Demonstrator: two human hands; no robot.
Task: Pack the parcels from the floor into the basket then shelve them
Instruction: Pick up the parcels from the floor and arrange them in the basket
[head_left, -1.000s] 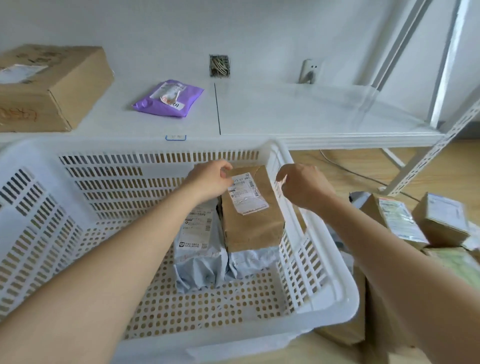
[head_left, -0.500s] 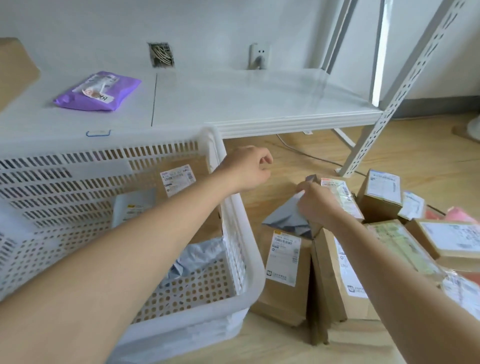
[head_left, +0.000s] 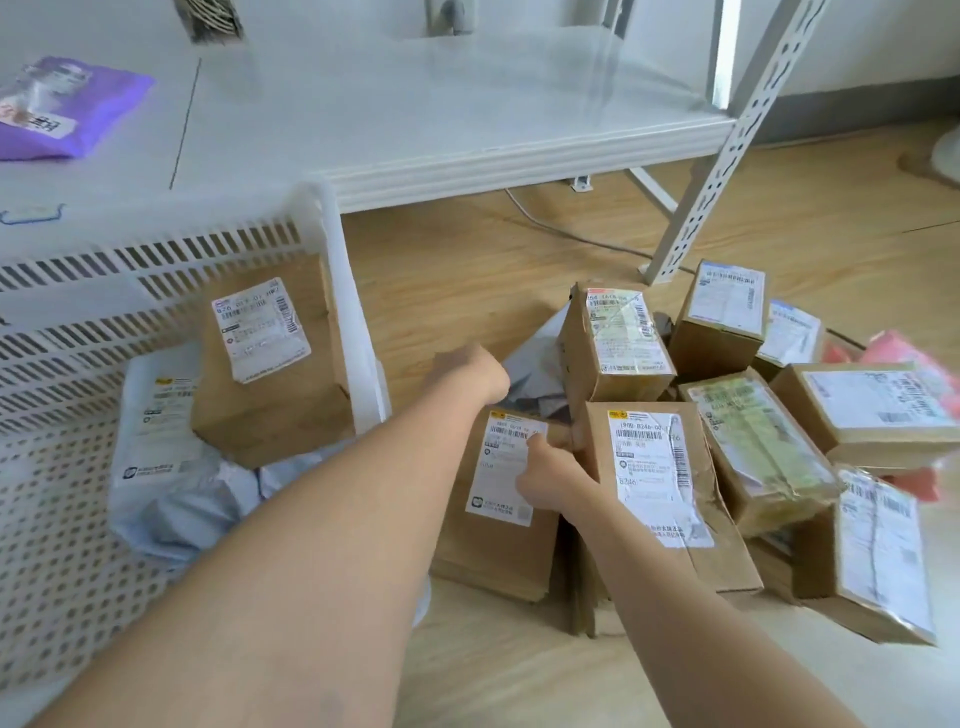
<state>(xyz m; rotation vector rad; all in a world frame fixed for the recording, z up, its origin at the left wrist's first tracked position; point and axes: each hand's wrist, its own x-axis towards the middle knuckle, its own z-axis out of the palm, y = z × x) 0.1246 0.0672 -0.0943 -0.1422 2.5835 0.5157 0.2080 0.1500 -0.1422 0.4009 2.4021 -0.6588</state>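
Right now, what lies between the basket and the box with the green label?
In the head view: the left hand, a grey bag and bare floor.

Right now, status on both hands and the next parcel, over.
Left hand curled over grey mailer bag. Right hand on flat brown parcel, floor beside basket. Taller box hard against parcel's right side.

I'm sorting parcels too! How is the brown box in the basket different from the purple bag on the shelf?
The brown box is stiff cardboard; the purple bag is soft plastic. The box leans inside the white basket; the bag lies flat on the shelf. Both carry white labels.
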